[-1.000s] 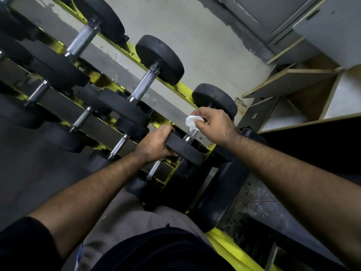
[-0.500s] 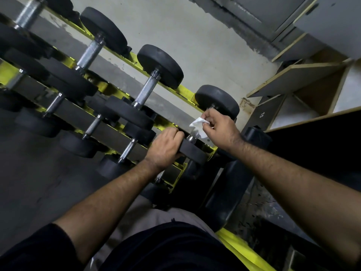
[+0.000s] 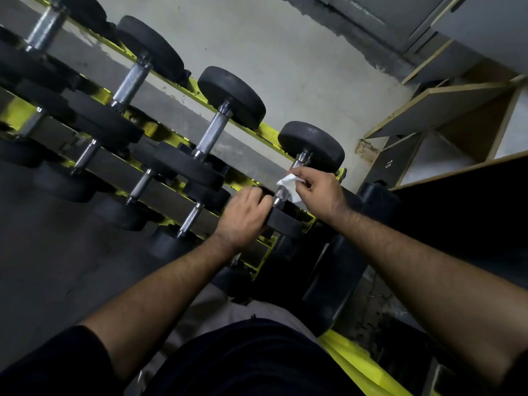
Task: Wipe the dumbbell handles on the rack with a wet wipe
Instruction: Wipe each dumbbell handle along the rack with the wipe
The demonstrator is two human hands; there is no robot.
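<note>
A yellow rack (image 3: 268,132) holds rows of black dumbbells with knurled steel handles. The rightmost dumbbell on the top row (image 3: 314,147) has its handle (image 3: 281,192) partly covered by a white wet wipe (image 3: 290,184). My right hand (image 3: 317,192) pinches the wipe against that handle. My left hand (image 3: 245,215) grips the near black head (image 3: 285,222) of the same dumbbell, fingers curled over its edge. The neighbouring dumbbell (image 3: 231,95) lies to the left with its handle (image 3: 211,135) bare.
More dumbbells fill the lower rows (image 3: 191,215) and the rack's left end (image 3: 134,81). A grey wall (image 3: 285,52) lies behind the rack. Wooden boxes and shelves (image 3: 445,110) stand at the right. A black upright (image 3: 337,270) flanks the rack's right end.
The view shifted, so the rack sits slightly differently in frame. My right hand slid the wipe along the handle toward the near head. My left hand stays on the near head.
</note>
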